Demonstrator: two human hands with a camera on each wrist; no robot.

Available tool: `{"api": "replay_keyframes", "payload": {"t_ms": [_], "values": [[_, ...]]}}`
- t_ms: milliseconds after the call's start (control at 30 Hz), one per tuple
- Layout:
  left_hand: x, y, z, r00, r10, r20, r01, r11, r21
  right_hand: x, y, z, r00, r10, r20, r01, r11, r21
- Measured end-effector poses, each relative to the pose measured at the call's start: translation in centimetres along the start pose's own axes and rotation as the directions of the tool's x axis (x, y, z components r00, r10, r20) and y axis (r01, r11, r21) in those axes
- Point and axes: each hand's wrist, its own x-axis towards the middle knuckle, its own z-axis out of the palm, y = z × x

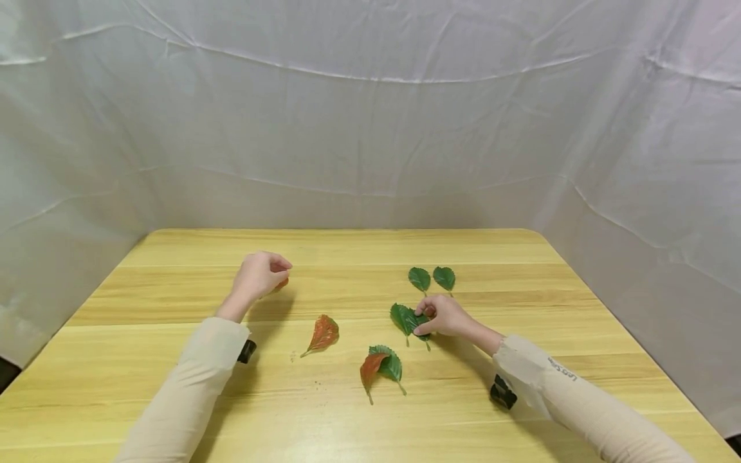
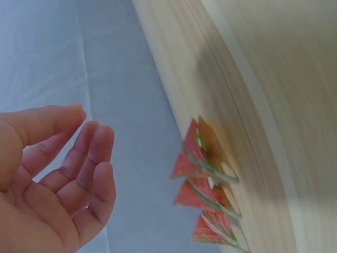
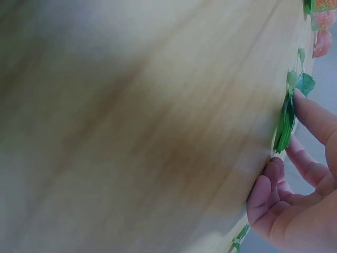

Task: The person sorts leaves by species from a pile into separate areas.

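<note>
Far-right leaves [image 1: 419,279] aligned, the right hand [image 1: 447,316] pinched a green leaf [image 1: 420,320], the left hand [image 1: 258,275] seemingly empty, a near mixed pair [image 1: 390,365] looking undone.

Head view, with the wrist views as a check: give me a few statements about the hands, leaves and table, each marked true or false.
1. The left hand holds a green leaf. False: it holds nothing.
2. The right hand touches a green leaf. True.
3. The lowest red leaf lies under the green leaf beside it. False: the red one overlaps the green from above.
4. Two green leaves lie farther from the person than the right hand. True.
5. The table is plain white. False: it is yellowish with a wood grain.
</note>
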Motion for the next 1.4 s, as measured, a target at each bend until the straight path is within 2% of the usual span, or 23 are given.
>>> {"api": "replay_keyframes", "payload": {"t_ms": [133,400,800,1133,1400], "values": [[-0.2,0.6,0.3,0.999,0.039,-0.004,-0.039,0.999,0.005,0.0,-0.1,0.0,1.0,0.004,0.001,-0.004,1.0,0.002],[-0.7,1.8,0.6,0.997,0.078,0.031,-0.077,0.997,-0.033,-0.1,0.0,-0.1,1.0,0.004,-0.002,-0.004,1.0,0.005],[-1.3,3.2,2.0,0.987,0.129,0.097,-0.13,0.992,-0.002,-0.1,0.0,-0.2,1.0,-0.001,0.0,0.001,1.0,0.005],[-1.8,4.4,2.8,0.972,0.173,0.158,-0.178,0.984,0.016,-0.1,0.0,-0.3,1.0,-0.011,0.001,0.011,1.0,0.005],[-2.2,5.0,3.6,0.952,0.225,0.209,-0.232,0.973,0.009,-0.2,-0.1,-0.2,1.0,-0.01,-0.002,0.01,1.0,0.009]]}}
